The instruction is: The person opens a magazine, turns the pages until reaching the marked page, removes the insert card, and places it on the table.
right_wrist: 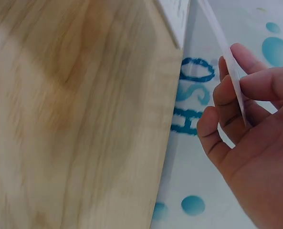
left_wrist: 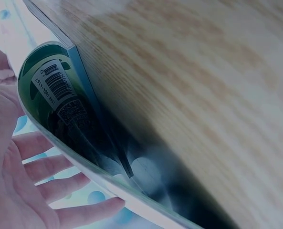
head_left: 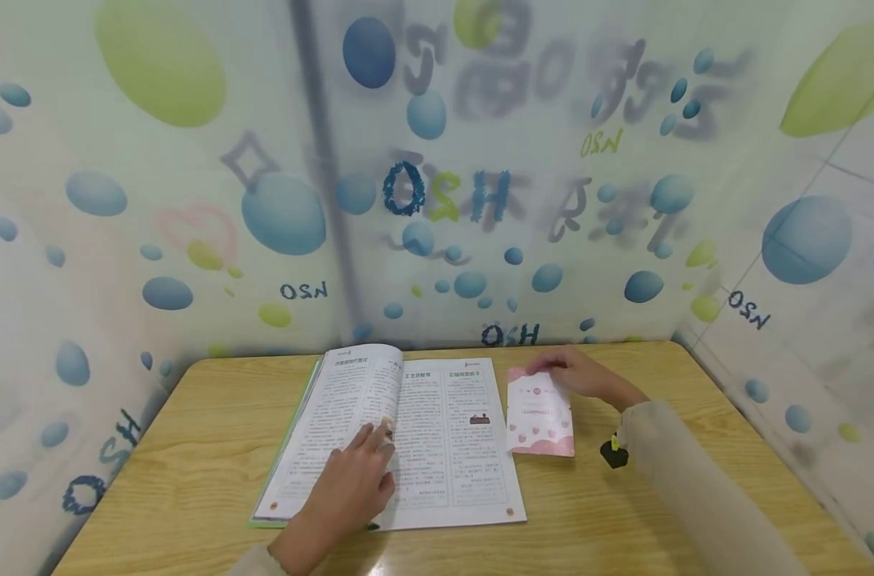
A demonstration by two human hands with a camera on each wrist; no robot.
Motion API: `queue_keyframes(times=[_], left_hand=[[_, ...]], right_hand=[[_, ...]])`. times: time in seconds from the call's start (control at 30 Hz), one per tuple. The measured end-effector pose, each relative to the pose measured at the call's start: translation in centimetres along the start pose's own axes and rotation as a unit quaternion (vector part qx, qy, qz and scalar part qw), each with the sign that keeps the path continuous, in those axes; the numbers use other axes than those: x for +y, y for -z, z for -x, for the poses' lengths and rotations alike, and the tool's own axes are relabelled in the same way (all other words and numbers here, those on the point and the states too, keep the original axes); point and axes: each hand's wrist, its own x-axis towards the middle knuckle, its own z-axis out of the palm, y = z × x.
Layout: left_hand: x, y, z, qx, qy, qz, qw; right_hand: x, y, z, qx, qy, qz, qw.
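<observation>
An open magazine (head_left: 422, 448) with printed columns lies on the table, its left pages arched up at the spine. My left hand (head_left: 354, 484) rests on the left page near the fold, fingers extended. In the left wrist view, the spread fingers of my left hand (left_wrist: 41, 181) lie against the curved pages, and the magazine's green back cover (left_wrist: 50, 95) shows a barcode. My right hand (head_left: 584, 372) pinches a pink-and-white card (head_left: 541, 420) by its top corner, just right of the magazine. Seen from the right wrist, the card (right_wrist: 222, 38) is edge-on between thumb and fingers.
The wooden table (head_left: 185, 448) extends to both sides of the magazine. Behind it hangs a pale curtain (head_left: 480, 264) printed with blue and green drops. A small black object (head_left: 613, 452) with a yellow mark is beside the right sleeve (head_left: 685, 464).
</observation>
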Motion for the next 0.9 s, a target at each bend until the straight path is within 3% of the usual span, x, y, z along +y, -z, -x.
queue_keyframes(times=[0.33,0.63,0.9], left_hand=[[0.1,0.0,0.0,-0.010,0.006,-0.002,0.9999],[0.0,0.0,0.1,-0.003,0.004,-0.001,1.0000],[0.0,0.0,0.0,-0.005,0.005,0.003,1.0000]], right_hand=[[2.1,-0.1,1.2,-0.013,-0.013,0.012,1.000],[2.3,-1.2,1.5,-0.021,-0.003,0.091,0.996],[1.7,-2.3,2.0,-0.015,-0.052,0.120,0.991]])
